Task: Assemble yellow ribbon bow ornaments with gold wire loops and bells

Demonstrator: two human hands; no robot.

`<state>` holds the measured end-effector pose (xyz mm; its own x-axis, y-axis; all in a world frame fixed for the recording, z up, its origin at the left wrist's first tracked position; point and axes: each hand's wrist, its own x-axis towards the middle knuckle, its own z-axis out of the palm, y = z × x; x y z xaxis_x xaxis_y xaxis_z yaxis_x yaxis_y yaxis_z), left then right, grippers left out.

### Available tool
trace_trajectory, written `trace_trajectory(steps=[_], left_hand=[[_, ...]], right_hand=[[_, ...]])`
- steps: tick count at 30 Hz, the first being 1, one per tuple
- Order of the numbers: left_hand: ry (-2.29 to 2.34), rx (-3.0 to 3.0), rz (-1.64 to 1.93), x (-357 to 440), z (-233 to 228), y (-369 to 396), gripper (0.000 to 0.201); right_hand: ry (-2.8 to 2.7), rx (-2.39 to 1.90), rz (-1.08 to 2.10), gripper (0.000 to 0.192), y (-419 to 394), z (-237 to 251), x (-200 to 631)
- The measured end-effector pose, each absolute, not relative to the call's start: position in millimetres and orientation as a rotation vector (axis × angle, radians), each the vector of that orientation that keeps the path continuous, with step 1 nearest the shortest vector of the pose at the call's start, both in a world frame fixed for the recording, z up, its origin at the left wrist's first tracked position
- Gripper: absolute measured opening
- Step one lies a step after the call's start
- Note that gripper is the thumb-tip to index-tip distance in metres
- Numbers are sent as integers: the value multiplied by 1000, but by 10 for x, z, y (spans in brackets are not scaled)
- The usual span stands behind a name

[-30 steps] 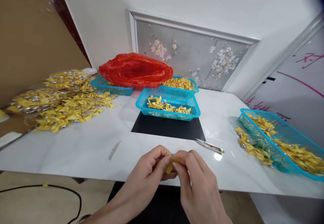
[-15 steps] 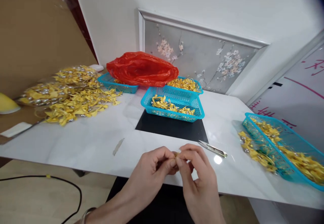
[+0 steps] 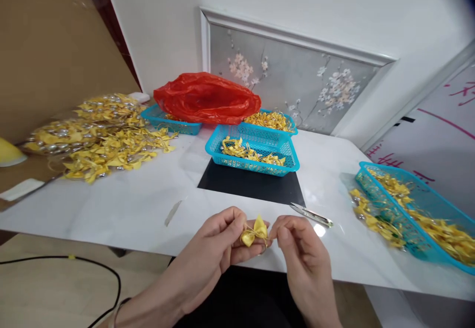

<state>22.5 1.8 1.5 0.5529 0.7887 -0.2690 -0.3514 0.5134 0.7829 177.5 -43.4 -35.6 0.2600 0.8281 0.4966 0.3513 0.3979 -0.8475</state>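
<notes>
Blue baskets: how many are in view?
4: front-centre basket, rear basket behind it, left basket partly hidden by the red bag, right basket. The bag may hide more.

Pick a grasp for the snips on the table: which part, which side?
I'd pinch the snips by the broad handle end, from above on the right with the right hand's fingers. The snips lie flat, that end pointing right, while the pointed blades aim left toward the black sheet, so the tips should stay clear.
</notes>
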Motion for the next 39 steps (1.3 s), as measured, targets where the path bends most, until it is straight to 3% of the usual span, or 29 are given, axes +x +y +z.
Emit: trace_trajectory(steps=[6, 13, 29, 39], left_hand=[[672, 637, 713, 217, 10, 22, 17], [753, 878, 716, 234, -16, 58, 31], [797, 999, 870, 316, -92, 115, 41], [835, 1022, 929, 321, -100, 130, 34]], right_hand=[[-1355, -1248, 387, 14, -391, -408, 1856], [-1406, -1340, 280, 14, -382, -475, 1858], [-1513, -1337, 44, 16, -402, -429, 1811], [-1532, -1318, 16, 16, -407, -410, 1815]])
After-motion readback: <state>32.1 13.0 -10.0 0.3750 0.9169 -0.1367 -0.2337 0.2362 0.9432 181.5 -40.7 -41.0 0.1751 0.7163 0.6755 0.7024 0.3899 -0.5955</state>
